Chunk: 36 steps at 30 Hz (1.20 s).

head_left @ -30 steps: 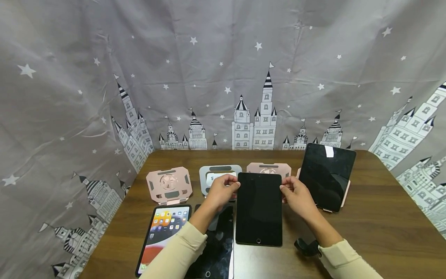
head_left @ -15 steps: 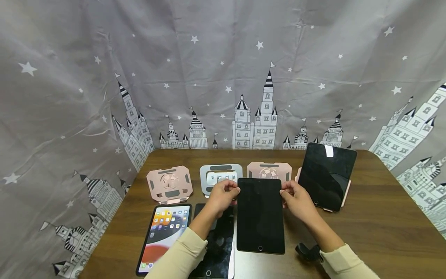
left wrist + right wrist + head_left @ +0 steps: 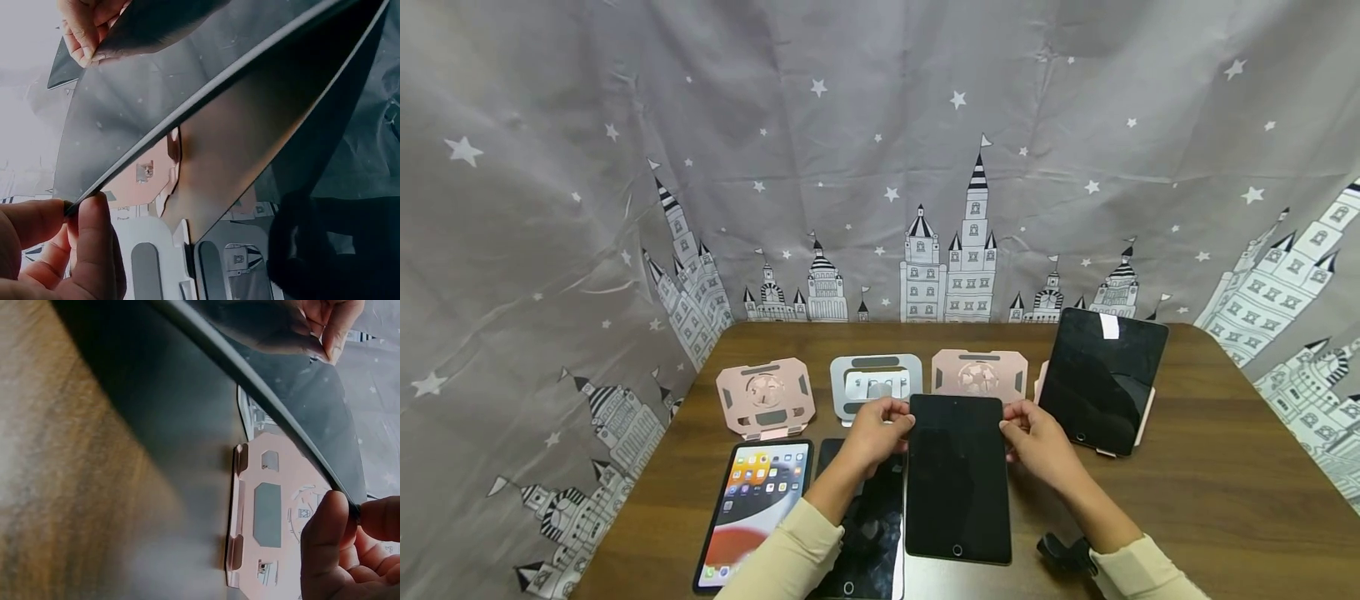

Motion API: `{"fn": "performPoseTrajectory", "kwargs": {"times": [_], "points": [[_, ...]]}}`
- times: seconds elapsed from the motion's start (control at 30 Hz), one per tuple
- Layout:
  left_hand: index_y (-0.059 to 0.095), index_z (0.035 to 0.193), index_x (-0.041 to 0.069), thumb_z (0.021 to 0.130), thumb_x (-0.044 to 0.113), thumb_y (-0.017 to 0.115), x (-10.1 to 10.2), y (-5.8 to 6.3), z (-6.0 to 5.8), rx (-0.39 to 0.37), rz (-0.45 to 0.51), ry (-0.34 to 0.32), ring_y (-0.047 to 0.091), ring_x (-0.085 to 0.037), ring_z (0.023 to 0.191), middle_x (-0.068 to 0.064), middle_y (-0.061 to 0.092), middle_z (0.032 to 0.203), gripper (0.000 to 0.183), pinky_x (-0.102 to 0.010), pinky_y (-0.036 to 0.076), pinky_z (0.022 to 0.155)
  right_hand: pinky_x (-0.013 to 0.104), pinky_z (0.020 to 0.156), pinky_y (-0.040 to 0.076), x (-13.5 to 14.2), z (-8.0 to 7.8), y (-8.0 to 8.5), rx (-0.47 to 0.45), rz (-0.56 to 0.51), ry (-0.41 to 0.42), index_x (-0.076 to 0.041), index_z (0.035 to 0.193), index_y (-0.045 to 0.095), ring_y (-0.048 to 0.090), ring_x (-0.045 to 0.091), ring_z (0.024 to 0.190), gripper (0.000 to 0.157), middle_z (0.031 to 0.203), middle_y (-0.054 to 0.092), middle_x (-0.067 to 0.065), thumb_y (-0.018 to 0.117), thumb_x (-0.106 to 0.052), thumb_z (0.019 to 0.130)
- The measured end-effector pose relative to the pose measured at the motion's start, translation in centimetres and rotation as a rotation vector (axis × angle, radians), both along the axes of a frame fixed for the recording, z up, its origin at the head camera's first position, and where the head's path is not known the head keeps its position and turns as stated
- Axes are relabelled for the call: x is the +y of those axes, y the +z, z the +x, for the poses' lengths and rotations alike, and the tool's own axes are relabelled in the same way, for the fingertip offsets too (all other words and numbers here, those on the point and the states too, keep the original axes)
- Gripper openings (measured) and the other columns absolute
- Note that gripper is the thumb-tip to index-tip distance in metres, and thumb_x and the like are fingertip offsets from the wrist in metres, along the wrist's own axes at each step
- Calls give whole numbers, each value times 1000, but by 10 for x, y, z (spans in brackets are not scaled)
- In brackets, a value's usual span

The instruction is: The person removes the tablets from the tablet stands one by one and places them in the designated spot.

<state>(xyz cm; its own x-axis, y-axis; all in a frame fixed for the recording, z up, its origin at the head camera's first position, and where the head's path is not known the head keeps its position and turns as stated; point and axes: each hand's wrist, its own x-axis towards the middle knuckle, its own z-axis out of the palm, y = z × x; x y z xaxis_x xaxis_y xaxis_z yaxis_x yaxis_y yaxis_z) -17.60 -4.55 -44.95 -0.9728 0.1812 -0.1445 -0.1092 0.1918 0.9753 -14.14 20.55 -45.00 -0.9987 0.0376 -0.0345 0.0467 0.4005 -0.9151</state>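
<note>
In the head view, a black tablet (image 3: 958,479) with a dark screen and a round home button is held by its upper side edges. My left hand (image 3: 874,433) pinches the left edge between thumb and fingers. At the right edge, my right hand (image 3: 1037,437) pinches in the same way. Both wrist views show the tablet's thin edge raised, with a gap between it and the table. A pink tablet stand (image 3: 947,379) is just behind the tablet, its lower part hidden. Behind my left hand stands a pale grey stand (image 3: 838,387).
Another pink stand (image 3: 737,387) is at the back left. A tablet with a lit screen (image 3: 756,508) lies front left, beside a dark tablet (image 3: 876,533) partly under my left forearm. At right, a dark tablet (image 3: 1101,383) leans on a pink stand. The wooden table (image 3: 1217,492) extends beyond it.
Both hands have brought the held tablet down in the head view, away from the stands and nearer me. More of the pink stand behind it now shows. The other tablets stay where they were.
</note>
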Motion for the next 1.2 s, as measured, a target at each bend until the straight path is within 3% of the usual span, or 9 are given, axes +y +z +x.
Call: {"fn": "performPoseTrajectory", "kwargs": {"times": [0.37, 0.6, 1.0, 1.2], "points": [[62, 105, -4, 94, 1, 62, -1, -7, 5, -41, -23, -14, 56, -16, 71, -7, 56, 86, 12, -29, 57, 59, 31, 52, 54, 1, 5, -5, -56, -11, 41, 6, 105, 53, 55, 20, 59, 11, 77, 53, 9, 56, 0, 97], [58, 101, -4, 95, -3, 59, -3, -6, 10, -69, -52, -63, 54, -15, 70, -6, 53, 83, 7, -26, 56, 57, 31, 52, 55, 1, 8, -9, -88, -24, 58, 4, 102, 52, 55, 20, 59, 7, 75, 51, 8, 55, 2, 96], [58, 92, -8, 92, -5, 57, -3, -10, 17, 22, -180, -119, 53, -13, 59, -5, 51, 75, 3, -26, 53, 51, 30, 50, 55, 2, 10, -18, -116, -41, 112, 6, 98, 52, 57, 19, 58, 5, 69, 53, 7, 54, 6, 94], [57, 90, -8, 90, -4, 60, -3, -17, 19, 2, -208, -110, 53, -13, 58, -3, 53, 72, 5, -27, 54, 52, 29, 49, 54, 2, 9, -24, -142, -31, 155, 8, 95, 51, 56, 18, 56, 3, 67, 53, 8, 53, 6, 94]]}}
